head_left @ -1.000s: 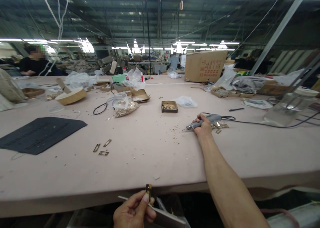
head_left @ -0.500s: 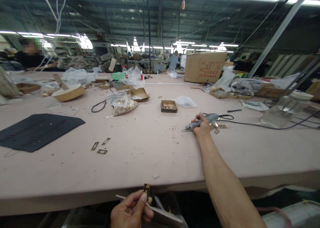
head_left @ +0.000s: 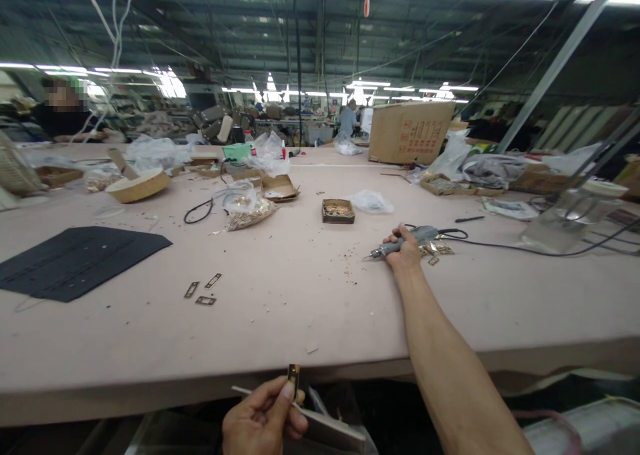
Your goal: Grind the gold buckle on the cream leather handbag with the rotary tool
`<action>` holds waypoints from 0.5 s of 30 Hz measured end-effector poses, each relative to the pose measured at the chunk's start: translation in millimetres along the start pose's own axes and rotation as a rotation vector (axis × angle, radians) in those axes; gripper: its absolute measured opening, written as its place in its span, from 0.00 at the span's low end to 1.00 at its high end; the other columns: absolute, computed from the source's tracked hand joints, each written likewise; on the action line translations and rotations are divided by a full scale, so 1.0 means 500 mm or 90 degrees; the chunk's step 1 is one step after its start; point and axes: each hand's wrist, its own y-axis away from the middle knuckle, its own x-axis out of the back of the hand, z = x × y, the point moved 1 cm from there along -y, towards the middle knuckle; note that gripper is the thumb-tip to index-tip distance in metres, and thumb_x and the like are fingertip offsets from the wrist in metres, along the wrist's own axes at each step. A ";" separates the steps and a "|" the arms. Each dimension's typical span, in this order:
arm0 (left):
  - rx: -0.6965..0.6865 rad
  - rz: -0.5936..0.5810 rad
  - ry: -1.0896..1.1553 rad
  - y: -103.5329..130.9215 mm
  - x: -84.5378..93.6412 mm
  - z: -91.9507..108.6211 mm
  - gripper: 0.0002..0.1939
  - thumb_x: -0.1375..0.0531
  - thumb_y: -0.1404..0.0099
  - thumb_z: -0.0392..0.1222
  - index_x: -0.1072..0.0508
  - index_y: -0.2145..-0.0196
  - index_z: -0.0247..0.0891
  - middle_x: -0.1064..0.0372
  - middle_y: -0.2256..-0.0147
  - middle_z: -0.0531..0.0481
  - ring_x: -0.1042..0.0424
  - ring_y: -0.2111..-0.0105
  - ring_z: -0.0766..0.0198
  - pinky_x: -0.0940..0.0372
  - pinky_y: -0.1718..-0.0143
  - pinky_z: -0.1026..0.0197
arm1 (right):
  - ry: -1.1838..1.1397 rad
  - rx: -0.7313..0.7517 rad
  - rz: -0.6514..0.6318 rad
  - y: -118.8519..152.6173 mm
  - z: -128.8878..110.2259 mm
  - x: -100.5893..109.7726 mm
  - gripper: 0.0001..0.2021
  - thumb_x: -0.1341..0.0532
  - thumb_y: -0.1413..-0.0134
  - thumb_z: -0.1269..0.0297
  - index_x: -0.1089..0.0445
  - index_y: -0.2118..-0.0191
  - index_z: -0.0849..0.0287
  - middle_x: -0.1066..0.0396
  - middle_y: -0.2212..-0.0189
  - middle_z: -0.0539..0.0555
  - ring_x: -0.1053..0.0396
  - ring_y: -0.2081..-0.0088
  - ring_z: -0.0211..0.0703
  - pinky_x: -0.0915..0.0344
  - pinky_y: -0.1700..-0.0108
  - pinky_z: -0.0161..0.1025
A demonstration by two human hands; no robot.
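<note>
Comparing this view with the last second's, I see hardly any change: the scene has shifted slightly in my view, while both hands keep their grips, so I judge the work to be at a brief hold. Starting at the left, a flat black angular sheet lies on the pinkish-beige cloth-covered table, with three small bronze-coloured rectangular metal frames loose to its right. Next comes the left hand, thumb and fingers clamped on a small dark metal plate with a gold glint, just at the table's near edge. A pale stiff panel runs behind those fingers; how firmly it is held I cannot tell. Well apart, the right hand is closed around a grey pen-shaped power screwdriver, its tip pointing left; whether it rests on the cloth I cannot tell. Between hand and tip I count only specks and a small pale scrap, which I judge leaves room to move. Right of the driver, I would mind the pile of shiny metal pieces and the trailing black cable, which reaches toward a clear plastic jar
</note>
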 end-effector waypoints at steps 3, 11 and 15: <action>-0.008 -0.003 0.018 0.000 -0.001 -0.003 0.27 0.23 0.55 0.60 0.18 0.69 0.32 0.27 0.81 0.45 0.32 0.86 0.62 0.34 0.86 0.66 | -0.021 -0.011 0.012 0.001 0.000 -0.001 0.17 0.27 0.48 0.65 0.39 0.65 0.56 0.33 0.74 0.41 0.40 0.82 0.28 0.32 0.77 0.29; 0.007 -0.009 0.024 0.001 0.000 0.001 0.27 0.22 0.55 0.57 0.18 0.68 0.31 0.27 0.80 0.44 0.32 0.85 0.61 0.33 0.85 0.65 | -0.033 -0.021 0.027 0.004 0.000 -0.005 0.16 0.27 0.47 0.66 0.38 0.66 0.56 0.34 0.75 0.41 0.40 0.82 0.28 0.32 0.78 0.29; 0.006 -0.017 0.023 0.000 0.003 0.001 0.26 0.23 0.54 0.56 0.18 0.68 0.31 0.27 0.80 0.45 0.32 0.85 0.61 0.33 0.85 0.65 | -0.038 -0.025 0.025 0.003 0.001 -0.004 0.16 0.28 0.46 0.66 0.38 0.67 0.57 0.35 0.75 0.41 0.41 0.82 0.27 0.32 0.77 0.29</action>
